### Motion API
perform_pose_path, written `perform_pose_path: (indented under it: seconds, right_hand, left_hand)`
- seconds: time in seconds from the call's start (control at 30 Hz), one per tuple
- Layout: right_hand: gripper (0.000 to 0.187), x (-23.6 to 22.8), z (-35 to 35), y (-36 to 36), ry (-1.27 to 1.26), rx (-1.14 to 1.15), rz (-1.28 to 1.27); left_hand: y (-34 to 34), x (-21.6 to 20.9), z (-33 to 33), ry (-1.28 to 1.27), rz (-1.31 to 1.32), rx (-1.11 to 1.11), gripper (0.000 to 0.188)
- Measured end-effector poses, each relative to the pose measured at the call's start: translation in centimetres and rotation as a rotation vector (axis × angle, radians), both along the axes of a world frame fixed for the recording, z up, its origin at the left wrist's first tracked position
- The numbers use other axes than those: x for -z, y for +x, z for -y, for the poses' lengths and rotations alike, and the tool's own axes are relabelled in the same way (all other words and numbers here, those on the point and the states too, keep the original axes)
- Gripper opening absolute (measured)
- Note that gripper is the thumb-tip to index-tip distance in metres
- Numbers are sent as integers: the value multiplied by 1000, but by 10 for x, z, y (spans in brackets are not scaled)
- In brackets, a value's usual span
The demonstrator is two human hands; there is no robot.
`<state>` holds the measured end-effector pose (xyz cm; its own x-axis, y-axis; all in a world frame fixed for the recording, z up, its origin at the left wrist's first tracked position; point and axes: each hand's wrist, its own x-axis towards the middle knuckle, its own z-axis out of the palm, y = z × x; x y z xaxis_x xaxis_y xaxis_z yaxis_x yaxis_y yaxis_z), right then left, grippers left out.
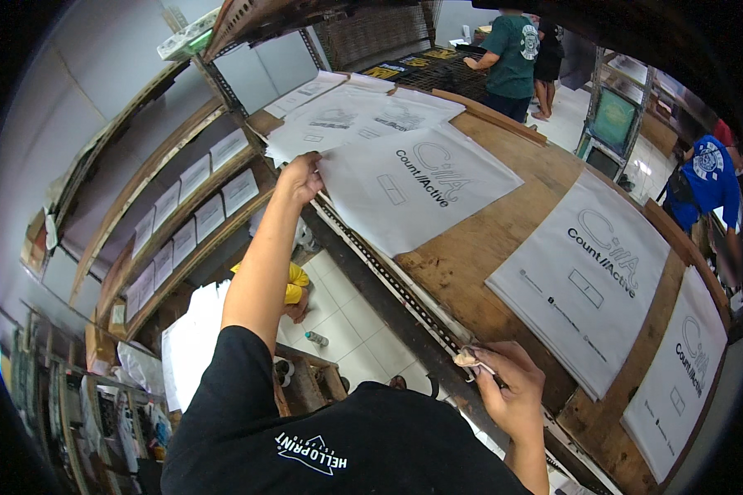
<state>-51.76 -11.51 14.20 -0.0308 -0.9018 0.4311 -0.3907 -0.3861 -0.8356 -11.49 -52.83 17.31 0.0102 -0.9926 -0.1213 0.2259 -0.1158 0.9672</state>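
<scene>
My left hand [304, 177] reaches out to the left and pinches the near left corner of a white printed bag [425, 216], flat and thin, with black lettering and outline drawing. That bag lies partly over the wooden table [462, 276] and partly over other white printed sheets [305, 136] at the far left. At the table's near edge, my right hand [512, 388] is closed round a small crumpled, stained rag [468, 358]. Beyond it lies a neat pile of the same white bags [537, 285], and a second pile [648, 412] sits farther right.
Curved-looking shelves [165, 235] with white sheets stand at the left. Below the table, a person in yellow [295, 285] crouches near a bottle [316, 338] on the tiled floor. Co-workers in green [512, 58] and blue [706, 181] stand across the table. A wooden strip [491, 115] edges its far side.
</scene>
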Motion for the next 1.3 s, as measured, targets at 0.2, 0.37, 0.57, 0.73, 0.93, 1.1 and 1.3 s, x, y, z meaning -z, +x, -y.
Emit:
perform_pose_path:
  seconds: [0.2, 0.37, 0.57, 0.73, 0.93, 1.1, 1.3]
  right_hand:
    - [29, -3, 1, 2, 20, -13, -16]
    - [29, 1, 1, 0, 21, 20, -31]
    - [28, 0, 3, 4, 2, 16, -49]
    - [29, -2, 2, 5, 8, 26, -41]
    - [30, -3, 2, 4, 40, 18, -38]
    - [31, -1, 0, 3, 63, 25, -37]
    - [24, -3, 2, 7, 35, 39, -42]
  left_hand:
    - [60, 42, 12, 85, -273, -80, 30]
    - [25, 31, -6, 114, -271, -50, 38]
    - [40, 32, -9, 90, -219, -107, 38]
    - [61, 21, -22, -9, -190, -99, 33]
    - [64, 3, -49, -47, -201, -137, 34]
    - [59, -23, -58, -111, -199, -66, 33]
    - [40, -73, -31, -190, -24, 83, 33]
